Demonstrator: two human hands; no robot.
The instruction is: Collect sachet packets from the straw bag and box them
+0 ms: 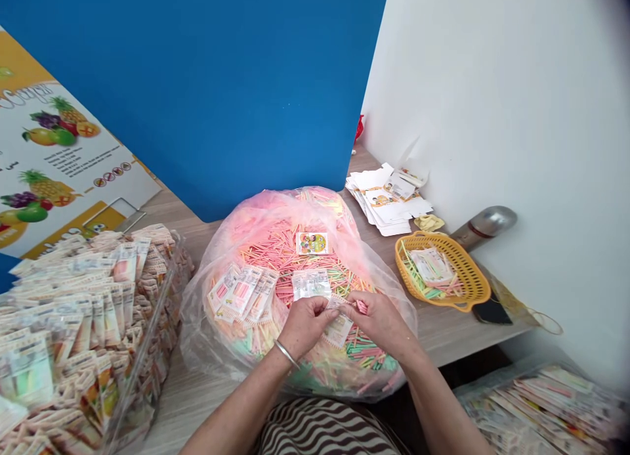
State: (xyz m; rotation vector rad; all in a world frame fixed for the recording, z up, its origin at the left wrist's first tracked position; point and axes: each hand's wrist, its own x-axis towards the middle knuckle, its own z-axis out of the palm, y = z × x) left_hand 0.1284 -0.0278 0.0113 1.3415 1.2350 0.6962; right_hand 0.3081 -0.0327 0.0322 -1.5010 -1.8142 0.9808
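Standing far left, a clear plastic bin (93,337) packed with printed packets; centre, a clear plastic bag (197,324) of thin pastel sticks beneath both hands; left hand (308,327) pinching a white paper packet (338,330); right hand (378,324) pinching thin pink sticks (361,306) just beside it; orange woven basket (472,278) on pale wood tabletop (433,330) right.

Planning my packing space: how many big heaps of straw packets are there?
2: the left heap, beside the big straw bag, and the lower-right heap, cut off by the frame, so more may be hidden.

Wood tabletop (436,333) shows between the plastic bag (300,209) and yellow basket (475,281).
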